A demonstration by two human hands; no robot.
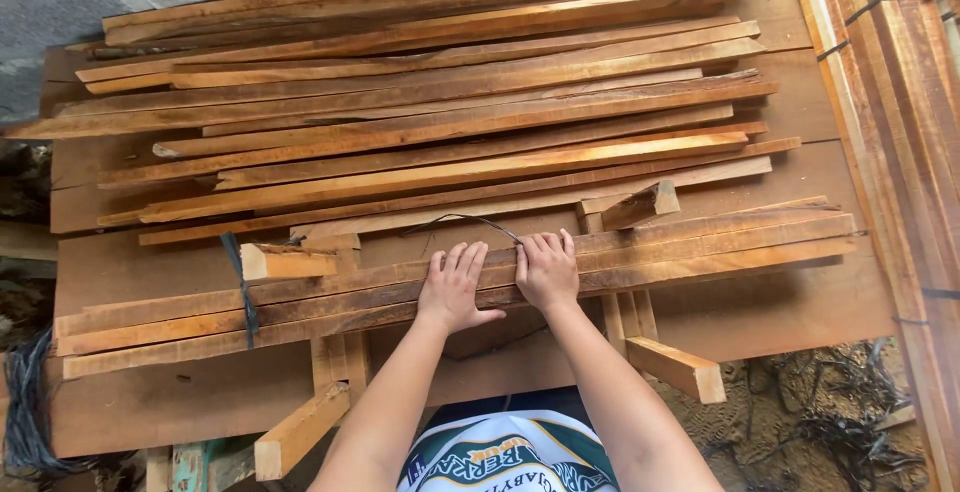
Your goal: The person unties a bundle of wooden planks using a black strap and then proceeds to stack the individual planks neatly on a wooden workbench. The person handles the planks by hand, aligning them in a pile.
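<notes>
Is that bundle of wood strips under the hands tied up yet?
Partly: a dark strap binds the bundle at one end; a loose cord lies by the right hand.

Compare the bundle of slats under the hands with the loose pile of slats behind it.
The near bundle is a few slats packed tight, tied by a dark strap at its left end; the loose pile is many slats, fanned and untied. Both hands, left hand and right hand, rest on the bundle; none touch the pile. Both are long, reddish-brown rough-sawn wood.
</notes>
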